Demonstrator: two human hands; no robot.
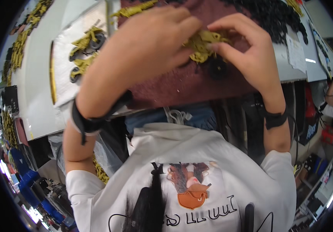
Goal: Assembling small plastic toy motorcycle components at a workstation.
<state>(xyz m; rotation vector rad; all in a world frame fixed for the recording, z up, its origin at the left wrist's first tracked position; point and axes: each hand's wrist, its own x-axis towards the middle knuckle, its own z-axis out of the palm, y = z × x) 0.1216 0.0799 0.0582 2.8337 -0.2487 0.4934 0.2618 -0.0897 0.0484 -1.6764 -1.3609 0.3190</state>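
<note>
Above the maroon mat point(166, 87), both of my hands meet at an olive-yellow plastic toy motorcycle body point(208, 38). My right hand point(256, 54) pinches its right side between thumb and fingers. My left hand point(156, 36) is curled against its left side, slightly blurred, and its fingertips are partly hidden behind the hand. A black toy wheel point(217, 69) shows just below the body; whether it is attached, I cannot tell. Another yellow toy piece point(137, 8) lies on the mat's far edge, beyond my left hand.
At the left, a white tray point(64, 83) bears yellow toy motorcycles point(85, 43) with black wheels. A heap of black parts point(276, 17) spreads over the far right, beside a paper sheet point(296, 54). More yellow pieces point(19, 48) line the far left. Another person's arm point(332, 92) appears at right.
</note>
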